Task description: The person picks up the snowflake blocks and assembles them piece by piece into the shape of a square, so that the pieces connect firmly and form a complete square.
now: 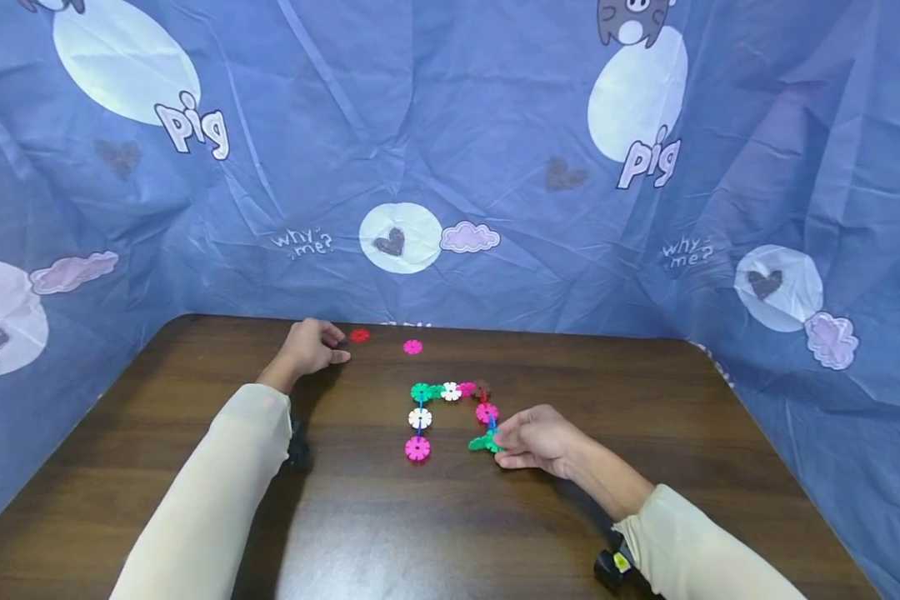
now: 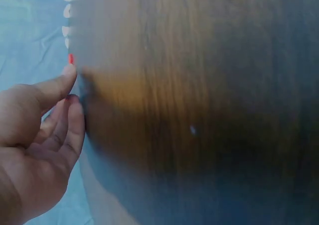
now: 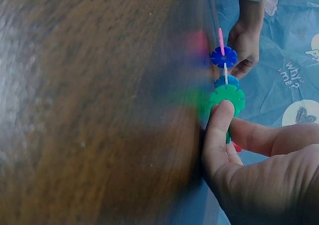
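Observation:
My right hand point(image 1: 543, 440) pinches a green snowflake disc point(image 3: 227, 99) between thumb and fingers. That disc sits at the near right end of a chain of interlocking plastic discs. The chain forms three sides of a frame on the table, with a white disc point(image 1: 452, 391) in the far side and a pink disc point(image 1: 417, 449) at the near left end. At the far left my left hand point(image 1: 311, 346) has its fingers loosely bent and thumb apart. Its fingertips are just left of a loose red disc point(image 1: 359, 335), seen edge-on in the left wrist view.
A loose pink disc point(image 1: 413, 347) lies near the back of the brown wooden table point(image 1: 360, 525). A blue printed cloth point(image 1: 390, 167) hangs behind the table and along both sides.

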`<move>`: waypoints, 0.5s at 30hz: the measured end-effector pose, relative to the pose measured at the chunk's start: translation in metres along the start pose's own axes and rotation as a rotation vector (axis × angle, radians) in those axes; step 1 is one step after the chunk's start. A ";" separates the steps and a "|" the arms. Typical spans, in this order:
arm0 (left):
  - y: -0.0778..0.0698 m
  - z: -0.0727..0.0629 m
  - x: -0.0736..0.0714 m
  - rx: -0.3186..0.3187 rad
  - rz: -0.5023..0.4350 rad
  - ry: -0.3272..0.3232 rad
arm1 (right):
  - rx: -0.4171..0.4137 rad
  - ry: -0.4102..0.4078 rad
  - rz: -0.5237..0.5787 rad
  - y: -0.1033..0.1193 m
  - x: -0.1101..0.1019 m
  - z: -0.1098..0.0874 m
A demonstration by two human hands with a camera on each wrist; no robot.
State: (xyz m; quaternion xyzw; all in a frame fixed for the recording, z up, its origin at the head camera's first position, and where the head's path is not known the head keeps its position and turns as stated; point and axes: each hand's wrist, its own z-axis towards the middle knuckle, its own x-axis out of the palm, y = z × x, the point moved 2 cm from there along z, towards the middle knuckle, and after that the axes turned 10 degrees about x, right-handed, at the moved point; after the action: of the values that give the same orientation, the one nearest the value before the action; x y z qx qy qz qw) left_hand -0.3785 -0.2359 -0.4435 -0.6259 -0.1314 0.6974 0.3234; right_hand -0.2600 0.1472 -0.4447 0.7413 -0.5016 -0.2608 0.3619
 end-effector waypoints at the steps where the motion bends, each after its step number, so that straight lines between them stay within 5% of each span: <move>1: 0.001 0.000 0.000 -0.007 0.005 0.007 | 0.001 0.001 -0.001 0.000 0.000 0.000; 15: -0.005 0.005 0.000 0.015 0.019 0.057 | 0.010 -0.007 0.001 -0.002 -0.002 0.003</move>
State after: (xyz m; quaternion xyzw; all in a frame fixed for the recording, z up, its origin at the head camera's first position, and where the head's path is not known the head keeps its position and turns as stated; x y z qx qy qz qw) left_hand -0.3818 -0.2310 -0.4402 -0.6444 -0.1107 0.6832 0.3251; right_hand -0.2620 0.1481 -0.4477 0.7420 -0.5045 -0.2607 0.3563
